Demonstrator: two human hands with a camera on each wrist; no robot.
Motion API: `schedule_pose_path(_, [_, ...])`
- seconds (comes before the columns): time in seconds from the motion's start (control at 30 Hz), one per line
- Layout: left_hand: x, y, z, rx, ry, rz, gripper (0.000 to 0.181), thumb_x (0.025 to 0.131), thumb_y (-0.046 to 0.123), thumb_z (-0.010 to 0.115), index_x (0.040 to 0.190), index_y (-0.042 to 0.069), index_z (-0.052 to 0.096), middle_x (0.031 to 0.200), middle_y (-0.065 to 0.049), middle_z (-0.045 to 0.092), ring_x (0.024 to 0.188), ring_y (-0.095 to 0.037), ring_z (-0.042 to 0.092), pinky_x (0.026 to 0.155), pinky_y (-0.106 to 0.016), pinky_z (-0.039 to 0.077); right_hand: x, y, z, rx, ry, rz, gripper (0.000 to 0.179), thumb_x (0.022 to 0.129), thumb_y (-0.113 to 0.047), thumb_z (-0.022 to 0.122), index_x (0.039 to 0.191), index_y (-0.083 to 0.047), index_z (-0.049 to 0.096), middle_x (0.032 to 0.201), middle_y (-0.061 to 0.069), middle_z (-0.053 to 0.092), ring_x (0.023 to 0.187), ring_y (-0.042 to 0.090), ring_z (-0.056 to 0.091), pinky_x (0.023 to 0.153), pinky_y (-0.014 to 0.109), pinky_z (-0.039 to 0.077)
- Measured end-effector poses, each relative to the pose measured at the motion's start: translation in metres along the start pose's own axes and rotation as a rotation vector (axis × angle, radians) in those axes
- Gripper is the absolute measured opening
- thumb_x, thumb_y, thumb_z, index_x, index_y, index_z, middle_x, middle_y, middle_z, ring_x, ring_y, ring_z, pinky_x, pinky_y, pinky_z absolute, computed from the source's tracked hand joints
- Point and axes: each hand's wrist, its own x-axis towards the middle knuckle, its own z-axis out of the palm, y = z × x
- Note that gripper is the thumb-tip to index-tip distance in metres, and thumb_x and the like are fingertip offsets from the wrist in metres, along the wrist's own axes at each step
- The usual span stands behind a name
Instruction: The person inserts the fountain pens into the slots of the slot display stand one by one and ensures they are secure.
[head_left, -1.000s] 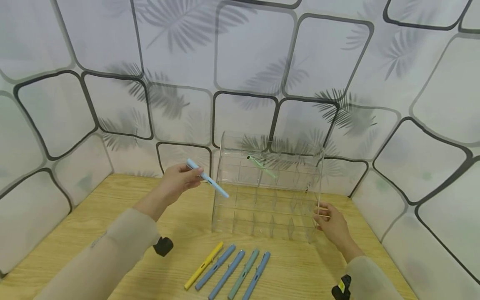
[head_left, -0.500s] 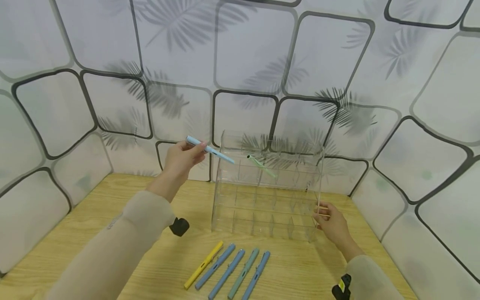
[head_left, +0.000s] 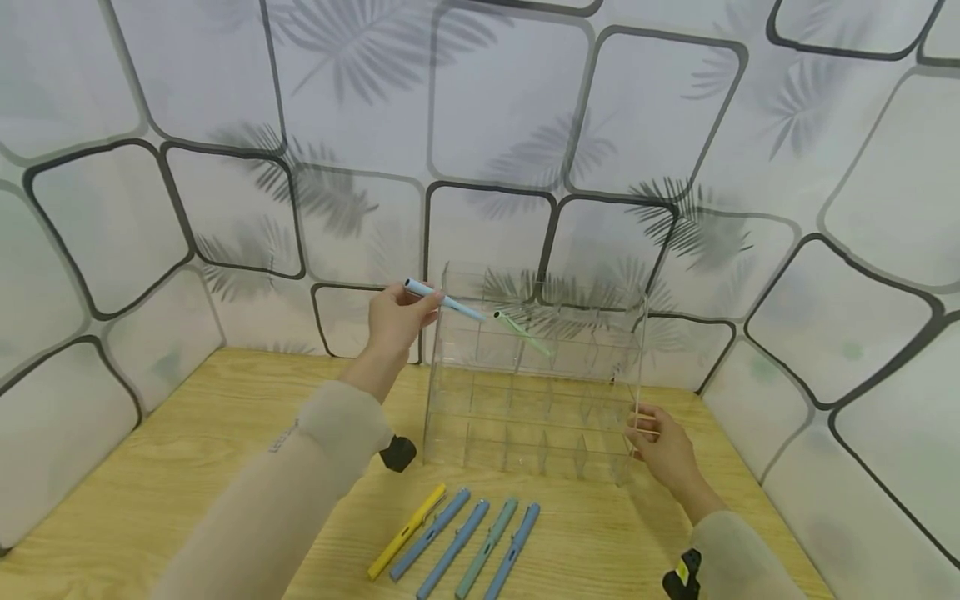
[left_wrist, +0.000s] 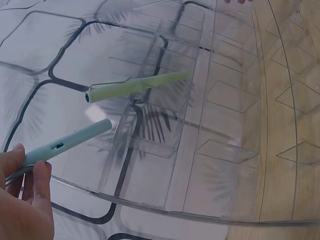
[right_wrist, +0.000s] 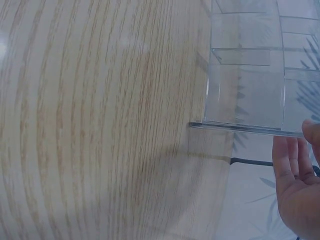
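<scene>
My left hand (head_left: 397, 321) pinches a light blue pen (head_left: 461, 308) near its capped end, at the upper left of a clear, tiered acrylic rack (head_left: 525, 454). In the left wrist view the light blue pen (left_wrist: 75, 141) points toward the rack, apart from a light green pen (left_wrist: 115, 91) that lies tilted in an upper tier. My right hand (head_left: 667, 446) holds the rack's right side panel; in the right wrist view the thumb and fingers of that hand (right_wrist: 300, 190) lie on either side of the panel's edge.
In front of the rack, several pens lie side by side on the wooden table (head_left: 225, 433): a yellow pen (head_left: 407, 533), blue ones such as this blue pen (head_left: 453, 548), and a grey-green pen (head_left: 487, 546). A patterned wall covering (head_left: 495, 100) stands close behind the rack.
My left hand has risen and moved right with the light blue pen, bringing its tip over the rack's upper left. My right hand stays on the side panel.
</scene>
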Motion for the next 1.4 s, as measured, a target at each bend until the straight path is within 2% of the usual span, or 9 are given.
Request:
schedule_pose_path(0.3, [0.001, -0.013, 0.019, 0.087, -0.017, 0.015, 0.017, 0.085, 0.006, 0.072, 0.097, -0.002, 0.064, 0.089, -0.007, 0.058, 0.092, -0.026, 0.061, 0.078, -0.024, 0.055, 0.000, 0.000, 0.000, 0.003, 0.004, -0.015, 0.045, 0.095, -0.003, 0.058, 0.135, 0.007, 0.040, 0.121, 0.031, 0.054, 0.100, 0.035, 0.060, 0.070, 0.028, 0.057])
schedule_pose_path(0.53, [0.002, -0.018, 0.027, 0.183, 0.009, 0.042, 0.023, 0.081, 0.005, 0.076, 0.099, -0.001, 0.065, 0.093, -0.011, 0.065, 0.091, -0.024, 0.064, 0.073, -0.024, 0.056, 0.000, -0.001, -0.001, 0.012, 0.007, -0.009, 0.045, 0.094, -0.002, 0.058, 0.135, 0.007, 0.040, 0.121, 0.031, 0.054, 0.099, 0.034, 0.060, 0.070, 0.028, 0.057])
schedule_pose_path(0.73, [0.002, -0.019, 0.032, 0.184, 0.001, 0.068, 0.027, 0.081, 0.003, 0.075, 0.100, -0.001, 0.057, 0.101, -0.017, 0.067, 0.094, -0.027, 0.066, 0.069, -0.024, 0.057, 0.000, -0.002, -0.001, 0.001, 0.006, -0.001, 0.045, 0.094, -0.001, 0.058, 0.135, 0.007, 0.040, 0.121, 0.031, 0.054, 0.099, 0.034, 0.060, 0.071, 0.030, 0.058])
schedule_pose_path(0.9, [0.002, -0.020, 0.035, 0.201, -0.022, 0.061, 0.025, 0.083, 0.008, 0.074, 0.101, -0.001, 0.059, 0.102, -0.016, 0.066, 0.095, -0.026, 0.065, 0.069, -0.024, 0.057, -0.002, -0.003, -0.002, 0.008, -0.002, 0.002, 0.046, 0.094, -0.002, 0.058, 0.136, 0.007, 0.040, 0.122, 0.032, 0.052, 0.101, 0.036, 0.059, 0.072, 0.031, 0.057])
schedule_pose_path(1.1, [0.003, -0.023, 0.037, 0.294, -0.039, 0.052, 0.032, 0.085, 0.017, 0.073, 0.109, -0.001, 0.063, 0.103, -0.013, 0.064, 0.094, -0.026, 0.064, 0.071, -0.022, 0.056, -0.003, -0.005, -0.002, 0.020, -0.016, 0.006, 0.046, 0.095, -0.003, 0.057, 0.137, 0.006, 0.038, 0.123, 0.033, 0.050, 0.104, 0.038, 0.057, 0.073, 0.031, 0.057])
schedule_pose_path(1.4, [0.005, -0.028, 0.038, 0.378, -0.053, 0.059, 0.030, 0.088, 0.019, 0.071, 0.109, -0.002, 0.065, 0.111, -0.011, 0.058, 0.097, -0.025, 0.062, 0.069, -0.020, 0.055, -0.003, -0.002, -0.001, 0.029, -0.022, 0.013, 0.047, 0.096, -0.006, 0.057, 0.138, 0.005, 0.038, 0.125, 0.033, 0.049, 0.106, 0.039, 0.056, 0.073, 0.030, 0.057])
